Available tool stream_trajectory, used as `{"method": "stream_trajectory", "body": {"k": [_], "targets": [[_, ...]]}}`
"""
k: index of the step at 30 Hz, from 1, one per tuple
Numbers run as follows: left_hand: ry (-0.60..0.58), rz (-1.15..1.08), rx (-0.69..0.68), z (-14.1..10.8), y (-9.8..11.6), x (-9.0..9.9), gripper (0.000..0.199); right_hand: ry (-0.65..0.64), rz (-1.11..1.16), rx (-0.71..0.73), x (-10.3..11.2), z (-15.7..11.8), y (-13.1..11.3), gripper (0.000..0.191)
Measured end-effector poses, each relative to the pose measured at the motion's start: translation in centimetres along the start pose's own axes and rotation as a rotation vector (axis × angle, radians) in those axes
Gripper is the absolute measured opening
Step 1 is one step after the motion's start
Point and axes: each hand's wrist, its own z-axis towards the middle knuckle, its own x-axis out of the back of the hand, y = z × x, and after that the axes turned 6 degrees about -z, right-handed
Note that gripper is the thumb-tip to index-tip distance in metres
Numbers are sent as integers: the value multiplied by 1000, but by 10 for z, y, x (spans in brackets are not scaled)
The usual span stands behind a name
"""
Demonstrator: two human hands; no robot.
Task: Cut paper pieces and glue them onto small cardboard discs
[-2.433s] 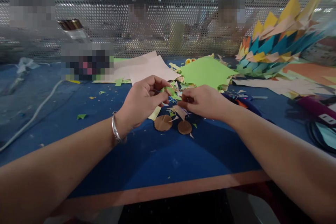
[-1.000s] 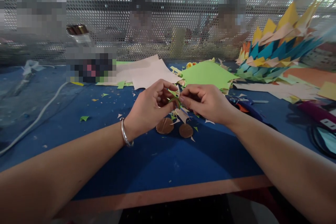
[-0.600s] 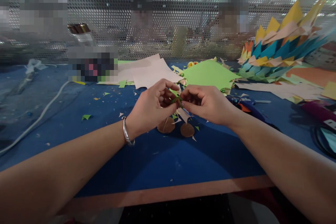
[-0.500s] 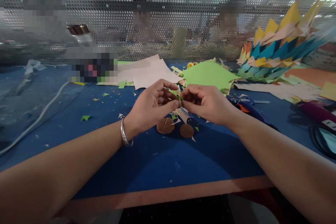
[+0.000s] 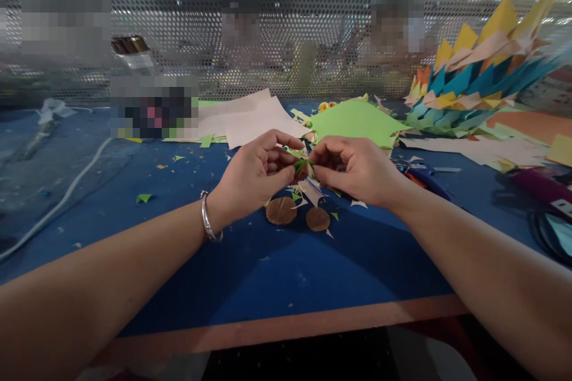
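My left hand (image 5: 272, 166) and my right hand (image 5: 348, 166) meet above the middle of the blue table (image 5: 286, 274). Between their fingertips is a small folded piece of green paper (image 5: 304, 164), pinched from both sides; its far part is hidden by the fingers. A silver bangle (image 5: 206, 217) circles my left wrist. Just below the hands lie two brown discs, a larger disc (image 5: 281, 211) on the left and a smaller disc (image 5: 318, 219) on the right. Pale and green paper scraps (image 5: 311, 191) are scattered around them.
Pale paper sheets (image 5: 254, 116) and a green sheet (image 5: 357, 122) lie behind the hands. A spiky layered paper model (image 5: 482, 77) stands at the back right. Dark blue tools (image 5: 429, 181) and a purple tool (image 5: 540, 187) lie rightward. A white cable (image 5: 75, 181) crosses the left; a perforated screen (image 5: 277, 71) rises behind.
My hands have drawn slightly apart, and the green paper now shows a spread, folded shape between the fingertips. The camera view has tilted slightly.
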Motion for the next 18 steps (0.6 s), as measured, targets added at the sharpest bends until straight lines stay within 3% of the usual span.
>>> {"method": "stream_trajectory", "body": {"k": [10,18], "targets": [[-29,-26,11,3,-2,3,25,-25,23,38,0,-2,0,8],[-60,-255,163,6,-5,10,22,-32,84,72,-2,-1,0,5]]}}
